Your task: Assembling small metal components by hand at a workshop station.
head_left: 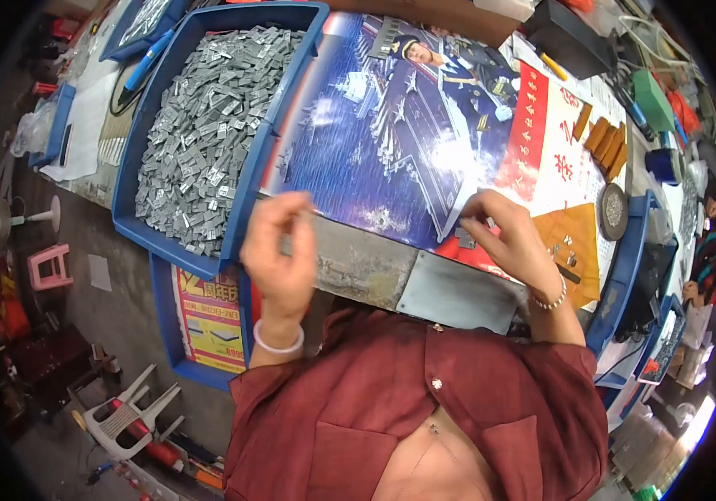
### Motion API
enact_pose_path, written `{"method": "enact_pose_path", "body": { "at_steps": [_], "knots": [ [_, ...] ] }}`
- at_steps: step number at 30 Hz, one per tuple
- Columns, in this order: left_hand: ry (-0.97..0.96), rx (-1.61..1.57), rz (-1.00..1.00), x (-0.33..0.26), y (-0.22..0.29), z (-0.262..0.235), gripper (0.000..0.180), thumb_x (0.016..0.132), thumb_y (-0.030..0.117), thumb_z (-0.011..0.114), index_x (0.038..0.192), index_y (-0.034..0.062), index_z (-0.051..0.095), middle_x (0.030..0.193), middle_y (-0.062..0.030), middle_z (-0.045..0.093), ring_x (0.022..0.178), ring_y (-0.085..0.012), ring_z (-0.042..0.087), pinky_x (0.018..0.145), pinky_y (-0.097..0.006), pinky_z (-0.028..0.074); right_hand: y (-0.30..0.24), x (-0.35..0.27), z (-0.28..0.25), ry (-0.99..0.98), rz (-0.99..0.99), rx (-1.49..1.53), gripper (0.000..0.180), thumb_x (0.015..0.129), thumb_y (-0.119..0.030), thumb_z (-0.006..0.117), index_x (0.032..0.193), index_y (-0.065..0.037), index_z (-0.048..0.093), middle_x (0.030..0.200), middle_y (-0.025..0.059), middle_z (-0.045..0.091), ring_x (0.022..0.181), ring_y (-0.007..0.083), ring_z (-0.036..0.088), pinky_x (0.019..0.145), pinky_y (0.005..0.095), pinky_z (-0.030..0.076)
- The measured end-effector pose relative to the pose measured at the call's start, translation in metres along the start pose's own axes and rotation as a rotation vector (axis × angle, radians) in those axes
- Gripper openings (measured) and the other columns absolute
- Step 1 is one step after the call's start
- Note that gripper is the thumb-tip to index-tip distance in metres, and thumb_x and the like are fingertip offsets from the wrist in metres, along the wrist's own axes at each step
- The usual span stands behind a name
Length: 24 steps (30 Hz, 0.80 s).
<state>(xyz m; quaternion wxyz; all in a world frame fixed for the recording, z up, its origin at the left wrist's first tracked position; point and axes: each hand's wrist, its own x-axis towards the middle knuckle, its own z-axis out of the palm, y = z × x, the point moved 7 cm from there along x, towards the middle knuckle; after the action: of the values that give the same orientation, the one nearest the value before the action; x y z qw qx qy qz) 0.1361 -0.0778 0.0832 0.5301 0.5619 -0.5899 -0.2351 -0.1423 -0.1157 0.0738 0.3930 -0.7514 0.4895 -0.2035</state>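
Observation:
My left hand (pixel 281 250) is raised beside the near right corner of a blue plastic tray (pixel 167 253). Its fingers are curled and slightly blurred; a grey bit shows between them, too unclear to name. The tray is heaped with small flat grey metal pieces (pixel 207 134). Over the near edge of a glossy poster (pixel 333 159), my right hand (pixel 500 234) pinches a small grey metal piece (pixel 465 240) between thumb and fingers. Just right of that hand, several tiny metal parts (pixel 566 249) and a dark strip lie on an orange-yellow sheet (pixel 585 224).
Brown blocks (pixel 605 149) and a round dish of small bits (pixel 614 209) sit at the right. A grey metal plate (pixel 458 292) lies at the table's front edge. Below the full tray is another blue tray (pixel 176 351) with printed paper. A plastic chair (pixel 128 409) stands on the floor.

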Motion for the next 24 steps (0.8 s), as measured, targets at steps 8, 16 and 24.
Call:
{"method": "enact_pose_path", "body": {
  "at_steps": [8, 16, 24],
  "knots": [
    [0.034, -0.100, -0.227, 0.027, 0.013, -0.021, 0.019, 0.092, -0.002, 0.054, 0.110, -0.0014, 0.060, 0.104, -0.0073, 0.064, 0.088, -0.0117, 0.061, 0.074, -0.023, 0.049, 0.014, -0.076, -0.024, 0.143, 0.087, 0.066, 0.010, 0.083, -0.004, 0.063, 0.090, 0.001, 0.058, 0.083, 0.0128, 0.062, 0.077, 0.0278, 0.062, 0.068, 0.0341, 0.048],
    [-0.680, 0.070, -0.017, -0.031, 0.036, 0.172, 0.021, 0.082, -0.001, 0.062, 0.104, 0.0001, 0.063, 0.098, -0.0124, 0.061, 0.072, -0.0221, 0.061, 0.059, -0.031, 0.049, 0.019, -0.111, -0.025, 0.185, 0.037, 0.092, 0.011, 0.084, -0.005, 0.064, 0.092, 0.000, 0.059, 0.085, 0.0123, 0.059, 0.078, 0.0271, 0.060, 0.070, 0.0348, 0.048],
    [-0.742, 0.277, 0.170, -0.031, 0.027, 0.228, 0.018, 0.077, 0.008, 0.071, 0.089, 0.0022, 0.058, 0.085, -0.0141, 0.056, 0.078, -0.0337, 0.059, 0.066, -0.041, 0.047, 0.028, -0.137, -0.009, 0.213, -0.021, 0.135, 0.015, 0.086, -0.012, 0.061, 0.096, -0.004, 0.055, 0.087, 0.0150, 0.057, 0.082, 0.0347, 0.059, 0.070, 0.0428, 0.047]
  ]
}}
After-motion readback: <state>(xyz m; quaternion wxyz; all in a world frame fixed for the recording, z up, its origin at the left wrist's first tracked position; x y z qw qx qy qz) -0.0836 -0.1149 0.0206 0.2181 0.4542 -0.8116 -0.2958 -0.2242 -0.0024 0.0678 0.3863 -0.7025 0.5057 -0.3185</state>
